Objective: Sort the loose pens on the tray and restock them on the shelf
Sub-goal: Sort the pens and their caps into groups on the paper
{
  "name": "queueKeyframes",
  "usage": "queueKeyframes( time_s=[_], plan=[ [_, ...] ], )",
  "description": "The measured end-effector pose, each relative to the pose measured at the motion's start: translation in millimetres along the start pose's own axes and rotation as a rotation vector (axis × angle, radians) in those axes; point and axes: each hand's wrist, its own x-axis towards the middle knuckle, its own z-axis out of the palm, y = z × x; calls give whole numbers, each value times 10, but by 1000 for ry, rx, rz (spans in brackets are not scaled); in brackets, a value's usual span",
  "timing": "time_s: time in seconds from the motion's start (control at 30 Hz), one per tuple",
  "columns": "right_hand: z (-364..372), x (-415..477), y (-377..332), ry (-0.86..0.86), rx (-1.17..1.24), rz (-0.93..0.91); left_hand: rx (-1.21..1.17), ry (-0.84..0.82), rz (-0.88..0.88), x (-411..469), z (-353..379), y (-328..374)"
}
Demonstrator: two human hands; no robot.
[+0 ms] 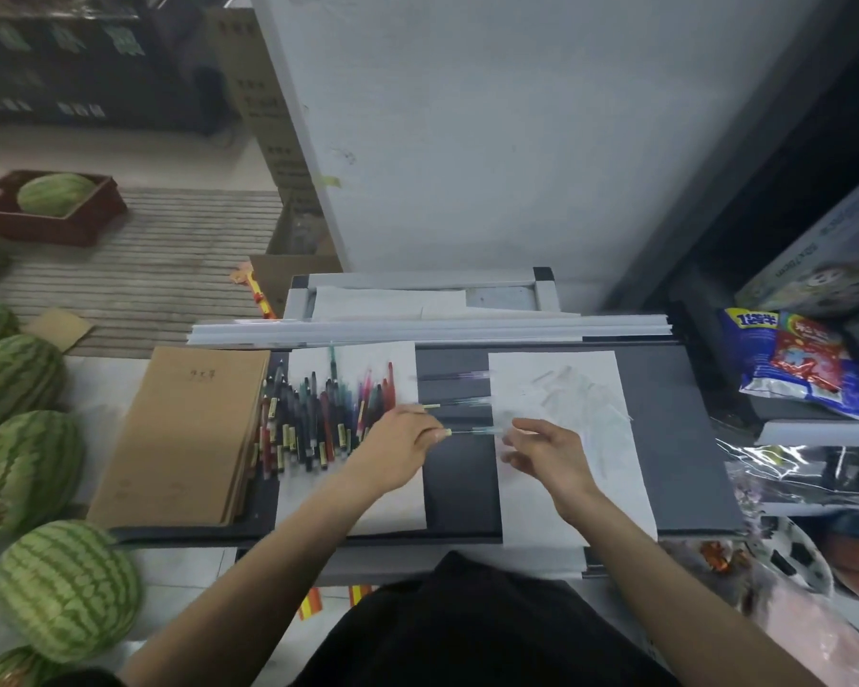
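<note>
In the head view, the person is sorting. To do this step well, I think the person should be picking out only pens that look the same. They should be keeping them pointing one way and laying them side by side on the white paper (566,389), away from the big pile of pens (318,414). Going slowly is a good idea, because thin pens may be rolling away.

The left hand (402,446) is curling its fingers and pinching two thin pens (472,430) by one end. They are sticking out to the right over the dark tray (675,438). The right hand (541,453) is open with fingers spread, reaching for their far end. I cannot tell if it is touching them. The pile is lying on another paper on the tray's left part, beside the brown notebooks (189,428).
</note>
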Motion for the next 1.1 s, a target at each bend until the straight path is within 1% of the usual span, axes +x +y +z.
queueKeyframes(
  time_s=[0.13, 0.23, 0.3, 0.4, 0.57, 0.7, 0.87, 1.03, 1.1],
  plan=[
    [-158, 36, 64, 101, -488, -164, 64, 98, -21, 225, 70, -222],
    [-351, -7, 74, 226, -920, -288, 91, 117, -64, 318, 84, -266],
    [-473, -11, 80, 283, -1054, -322, 123, 113, -102, 365, 101, -275],
    [-581, 6, 85, 294, -1076, -249, 157, 105, -144, 437, 125, -259],
    [-638, 85, 66, 286, -1069, -186, 91, 112, -194, 571, 139, -219],
    [-640, 145, 16, 293, -1077, -173, 117, 128, -194, 668, 105, -244],
    [-653, 229, -27, 286, -1186, -171, 120, 152, -202, 680, 88, -246],
    [-602, 265, -83, 272, -1256, -180, 126, 148, -247, 507, 99, -231],
    [-587, 275, -94, 259, -1255, -187, 114, 184, -276, 364, 91, -252]
  ],
)
